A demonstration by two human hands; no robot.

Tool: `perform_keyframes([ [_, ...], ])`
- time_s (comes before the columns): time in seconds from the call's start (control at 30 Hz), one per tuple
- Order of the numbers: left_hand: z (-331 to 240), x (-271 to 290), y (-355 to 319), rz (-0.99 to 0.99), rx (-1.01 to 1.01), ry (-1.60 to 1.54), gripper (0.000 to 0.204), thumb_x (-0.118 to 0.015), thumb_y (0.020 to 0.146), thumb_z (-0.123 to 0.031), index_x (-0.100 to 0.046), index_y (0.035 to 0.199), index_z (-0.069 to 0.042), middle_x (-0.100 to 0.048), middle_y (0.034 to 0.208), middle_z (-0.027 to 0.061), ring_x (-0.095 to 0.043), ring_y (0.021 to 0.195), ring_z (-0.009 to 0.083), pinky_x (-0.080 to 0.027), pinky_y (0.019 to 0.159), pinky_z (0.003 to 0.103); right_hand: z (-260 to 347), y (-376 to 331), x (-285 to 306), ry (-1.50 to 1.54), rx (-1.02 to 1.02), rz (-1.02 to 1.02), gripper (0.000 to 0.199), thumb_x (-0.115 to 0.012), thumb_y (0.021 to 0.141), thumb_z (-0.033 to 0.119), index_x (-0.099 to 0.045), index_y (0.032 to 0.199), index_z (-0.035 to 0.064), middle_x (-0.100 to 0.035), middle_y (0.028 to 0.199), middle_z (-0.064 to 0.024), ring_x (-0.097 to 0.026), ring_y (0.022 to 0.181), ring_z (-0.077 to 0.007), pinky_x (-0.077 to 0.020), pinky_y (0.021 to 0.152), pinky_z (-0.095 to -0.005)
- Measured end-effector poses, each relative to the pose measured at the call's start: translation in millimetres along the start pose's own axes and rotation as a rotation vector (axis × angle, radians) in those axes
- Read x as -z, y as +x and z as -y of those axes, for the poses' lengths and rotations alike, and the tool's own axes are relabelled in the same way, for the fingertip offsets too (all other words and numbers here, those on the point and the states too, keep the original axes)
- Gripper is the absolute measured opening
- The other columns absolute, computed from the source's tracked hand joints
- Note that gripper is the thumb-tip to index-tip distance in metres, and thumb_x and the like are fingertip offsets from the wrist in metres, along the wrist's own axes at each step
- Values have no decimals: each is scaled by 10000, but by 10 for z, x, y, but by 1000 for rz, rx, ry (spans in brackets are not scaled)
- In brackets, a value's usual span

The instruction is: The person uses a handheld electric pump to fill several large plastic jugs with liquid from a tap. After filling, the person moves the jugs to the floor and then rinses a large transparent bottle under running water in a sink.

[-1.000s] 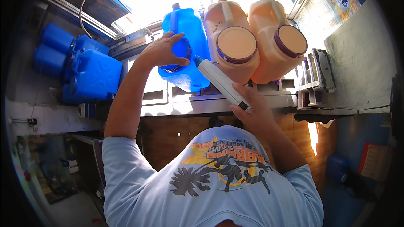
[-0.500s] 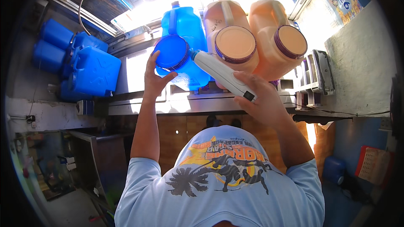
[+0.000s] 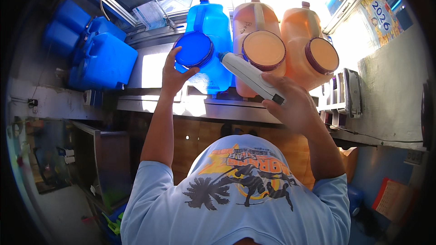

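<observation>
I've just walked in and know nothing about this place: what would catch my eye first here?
Three big jugs on the counter: a blue jug beside two orange jugs. The left hand grips the blue jug's round lid, while the right hand holds a white handheld device toward it.

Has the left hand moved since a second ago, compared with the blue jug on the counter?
Yes. The left hand came off the blue jug and now holds the round blue lid out to the jug's left.
</observation>
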State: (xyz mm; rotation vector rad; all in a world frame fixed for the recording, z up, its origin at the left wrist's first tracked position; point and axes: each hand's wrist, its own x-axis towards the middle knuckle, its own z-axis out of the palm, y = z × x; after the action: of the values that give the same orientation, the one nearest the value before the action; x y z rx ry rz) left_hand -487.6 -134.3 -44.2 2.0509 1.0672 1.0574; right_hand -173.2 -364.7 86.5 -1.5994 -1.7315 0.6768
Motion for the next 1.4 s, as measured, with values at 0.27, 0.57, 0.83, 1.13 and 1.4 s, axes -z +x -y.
perform_keyframes([
  [0.27, -222, -258, -79, -163, 40, -74, 1429, -972, 633, -320, 53, 1599, -72, -451, 1483, 237, -518, 1340, 344, -453, 1102, 416, 90, 232, 212, -15, 29, 87, 619, -783, 788, 84, -587, 1373, 128, -689, 1165, -178, -697, 1037, -276, -523, 924, -380],
  [0.57, -93, -325, -70, -224, 51, 5, 1250, -972, 624, -269, -173, 1561, -53, -464, 1443, 204, -521, 1317, 341, -482, 1077, 431, 306, 519, 444, -29, 117, 273, 592, -743, 803, 105, -589, 1374, 80, -697, 1156, -167, -701, 1010, -271, -523, 923, -376],
  [0.83, -154, -325, -90, -276, 36, 141, 1188, -972, 631, -245, -224, 1538, -75, -473, 1410, 202, -529, 1287, 357, -481, 1044, 468, 531, 759, 446, -143, 140, 365, 594, -718, 769, 138, -605, 1341, 28, -698, 1187, -201, -695, 1060, -313, -505, 976, -402],
  [1.13, -292, -292, -70, -252, 89, 96, 1145, -985, 598, -287, -287, 1481, -81, -516, 1357, 197, -526, 1277, 352, -467, 1028, 475, 790, 1006, 332, -301, 403, 324, 536, -719, 792, 154, -635, 1309, 40, -702, 1123, -167, -694, 980, -292, -528, 890, -376],
  [1.4, -310, -249, -71, -211, 111, 56, 1185, -982, 594, -358, -269, 1479, -21, -538, 1330, 185, -543, 1254, 357, -466, 1031, 467, 582, 1151, 650, -286, 82, 305, 554, -728, 812, 129, -607, 1350, 80, -706, 1106, -162, -686, 938, -255, -526, 871, -359],
])
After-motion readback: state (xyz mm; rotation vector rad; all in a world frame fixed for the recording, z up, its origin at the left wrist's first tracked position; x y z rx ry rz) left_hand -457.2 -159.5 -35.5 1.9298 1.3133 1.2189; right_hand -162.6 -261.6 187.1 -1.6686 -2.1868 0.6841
